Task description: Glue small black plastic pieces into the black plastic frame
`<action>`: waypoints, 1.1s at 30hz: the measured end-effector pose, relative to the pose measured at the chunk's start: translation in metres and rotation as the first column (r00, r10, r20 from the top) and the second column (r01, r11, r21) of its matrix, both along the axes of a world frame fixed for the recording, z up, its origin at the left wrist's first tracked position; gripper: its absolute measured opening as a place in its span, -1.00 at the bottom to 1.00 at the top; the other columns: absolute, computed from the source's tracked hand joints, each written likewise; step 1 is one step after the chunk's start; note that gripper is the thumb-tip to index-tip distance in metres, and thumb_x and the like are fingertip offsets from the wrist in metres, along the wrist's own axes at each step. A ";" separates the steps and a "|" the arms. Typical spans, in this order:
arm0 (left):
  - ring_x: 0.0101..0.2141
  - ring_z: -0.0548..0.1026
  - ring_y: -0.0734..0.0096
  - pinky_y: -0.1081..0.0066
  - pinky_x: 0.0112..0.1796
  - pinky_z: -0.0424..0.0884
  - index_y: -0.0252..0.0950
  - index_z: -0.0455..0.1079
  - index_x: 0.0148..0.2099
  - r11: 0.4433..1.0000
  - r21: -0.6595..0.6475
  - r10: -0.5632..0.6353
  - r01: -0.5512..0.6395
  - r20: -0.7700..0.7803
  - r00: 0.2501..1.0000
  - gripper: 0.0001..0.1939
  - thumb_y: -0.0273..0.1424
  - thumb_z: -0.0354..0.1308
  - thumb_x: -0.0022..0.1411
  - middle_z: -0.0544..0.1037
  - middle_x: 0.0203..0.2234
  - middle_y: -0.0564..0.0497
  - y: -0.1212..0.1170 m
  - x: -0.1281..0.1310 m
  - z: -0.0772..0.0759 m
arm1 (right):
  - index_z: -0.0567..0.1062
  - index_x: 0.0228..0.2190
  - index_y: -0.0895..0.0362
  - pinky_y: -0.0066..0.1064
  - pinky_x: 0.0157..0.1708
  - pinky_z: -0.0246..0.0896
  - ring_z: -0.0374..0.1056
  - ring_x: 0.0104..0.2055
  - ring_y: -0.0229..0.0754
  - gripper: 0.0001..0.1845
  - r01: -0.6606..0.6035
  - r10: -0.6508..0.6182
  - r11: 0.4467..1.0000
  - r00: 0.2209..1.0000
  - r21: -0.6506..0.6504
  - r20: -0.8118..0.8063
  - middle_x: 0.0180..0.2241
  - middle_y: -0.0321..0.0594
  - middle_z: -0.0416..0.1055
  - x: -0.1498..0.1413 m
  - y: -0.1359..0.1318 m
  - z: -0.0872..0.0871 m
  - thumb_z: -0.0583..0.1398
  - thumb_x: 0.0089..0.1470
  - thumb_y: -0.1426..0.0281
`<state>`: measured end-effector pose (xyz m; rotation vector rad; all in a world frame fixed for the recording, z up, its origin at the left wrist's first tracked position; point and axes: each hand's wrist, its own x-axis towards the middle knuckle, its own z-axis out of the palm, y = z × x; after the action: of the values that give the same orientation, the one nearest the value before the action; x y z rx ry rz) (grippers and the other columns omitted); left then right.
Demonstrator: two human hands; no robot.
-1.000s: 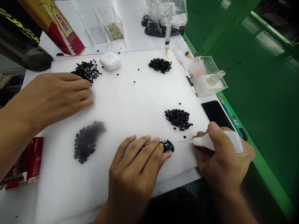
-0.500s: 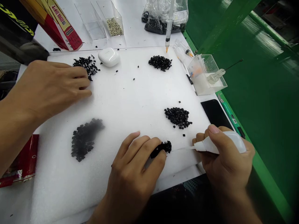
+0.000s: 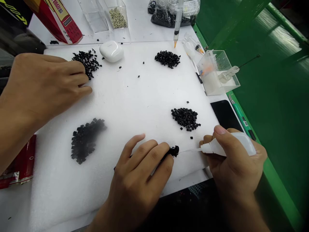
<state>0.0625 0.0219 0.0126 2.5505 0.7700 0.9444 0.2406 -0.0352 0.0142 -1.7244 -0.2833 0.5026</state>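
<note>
My left hand (image 3: 142, 174) rests low on the white foam sheet (image 3: 125, 106), its fingers closed around a small black plastic part (image 3: 173, 151). Most of that part is hidden beneath the fingers; one end sticks out to the right. My right hand (image 3: 238, 158) grips a white squeeze bottle (image 3: 245, 144), tilted nearly level. Its long, thin, clear nozzle points left, with the tip at the exposed end of the black part; whether they touch I cannot tell. Just above lies a pile of small black square pieces (image 3: 185, 118).
A co-worker's hand (image 3: 50, 79) reaches in from the left to a heap of black bits (image 3: 89, 62). Another pile of squares (image 3: 83, 140) lies below it. A white case (image 3: 111, 51), a syringe (image 3: 178, 24), a clear box (image 3: 218, 75), a phone (image 3: 225, 114) and a green knife (image 3: 241, 114) stand around.
The view has shifted slightly. My left fingers now cover more of the black part, so less of it shows. The bottle keeps its place beside it.
</note>
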 end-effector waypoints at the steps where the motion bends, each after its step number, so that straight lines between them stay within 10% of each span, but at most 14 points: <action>1: -0.16 0.57 0.32 0.05 0.11 0.43 -0.34 0.59 -0.22 1.000 -0.004 0.001 -0.001 -0.005 1.000 -0.81 -0.68 0.21 0.33 0.65 -0.17 -0.05 0.000 0.000 0.000 | 0.50 -0.48 0.13 -0.42 -0.72 0.25 0.41 -0.57 -0.13 -0.56 0.002 -0.002 1.000 1.000 -0.004 0.009 -0.56 -0.26 0.41 0.000 -0.001 0.000 0.50 -0.14 0.07; 10: -0.15 0.58 0.32 0.03 0.15 0.41 -0.32 0.58 -0.23 1.000 0.001 0.011 -0.011 -0.011 1.000 -0.81 -0.68 0.23 0.31 0.66 -0.17 -0.03 -0.001 0.000 0.001 | 0.51 -0.39 0.10 -0.48 -0.76 0.10 0.38 -0.55 -0.16 -0.68 -0.070 0.071 0.995 0.997 0.072 -0.016 -0.57 -0.31 0.35 0.006 -0.008 -0.008 0.47 -0.02 0.19; 16: -0.13 0.58 0.32 0.03 0.16 0.41 -0.31 0.58 -0.20 1.000 -0.018 0.012 -0.013 -0.015 1.000 -0.81 -0.68 0.23 0.31 0.65 -0.15 -0.04 -0.001 -0.002 -0.003 | 0.11 -0.67 0.08 -0.51 -0.78 -0.09 -0.15 -0.73 -0.41 -0.43 -0.035 0.093 0.949 0.981 0.315 -0.171 -0.72 -0.49 -0.08 0.015 0.004 0.007 0.40 -0.03 0.28; 20: -0.10 0.57 0.26 -0.02 0.18 0.39 -0.34 0.57 -0.16 0.998 -0.054 0.017 -0.018 -0.023 1.000 -0.83 -0.66 0.23 0.31 0.64 -0.13 -0.05 0.000 -0.001 -0.004 | 0.53 -0.28 0.07 -0.42 -0.63 0.23 0.19 -0.64 -0.28 -0.77 -0.265 0.260 0.931 0.964 0.250 0.055 -0.64 -0.41 0.22 0.032 0.032 0.022 0.30 0.20 0.16; 24: -0.05 0.57 0.24 0.05 0.21 0.34 -0.35 0.55 -0.02 1.000 0.001 -0.023 0.023 -0.035 0.999 -0.78 -0.64 0.18 0.36 0.63 -0.03 -0.05 0.002 -0.002 -0.003 | 0.54 -0.02 0.11 -0.28 -0.20 0.44 0.50 -0.21 -0.13 -0.62 -0.564 0.521 0.824 0.713 -0.057 0.469 -0.23 -0.19 0.54 0.040 0.083 0.018 0.33 0.18 0.20; 29: 0.02 0.53 0.25 0.12 0.25 0.23 -0.24 0.55 0.06 0.989 0.081 -0.119 0.126 -0.091 0.989 -0.54 -0.70 -0.09 0.40 0.58 0.10 0.05 0.004 -0.005 -0.005 | 0.51 -0.05 0.15 -0.32 -0.22 0.42 0.48 -0.29 -0.15 -0.68 -0.642 0.670 0.690 0.392 -0.334 0.630 -0.28 -0.23 0.55 0.030 0.111 0.007 0.31 0.14 0.42; 33: -0.01 0.52 0.29 0.19 0.30 0.13 -0.19 0.57 0.00 0.990 0.123 -0.073 0.075 -0.021 0.997 -0.54 -0.65 -0.12 0.41 0.63 0.02 0.11 0.003 -0.002 -0.015 | 0.47 0.09 0.08 -0.31 -0.12 0.47 0.53 -0.13 -0.13 -0.51 -0.519 0.512 0.800 0.331 -0.300 0.793 -0.08 -0.19 0.58 0.047 0.089 0.017 0.35 0.15 0.25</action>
<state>0.0603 0.0252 -0.0023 2.6760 0.6342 0.9769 0.2881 0.0538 0.0311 -1.7268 -1.6249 0.0233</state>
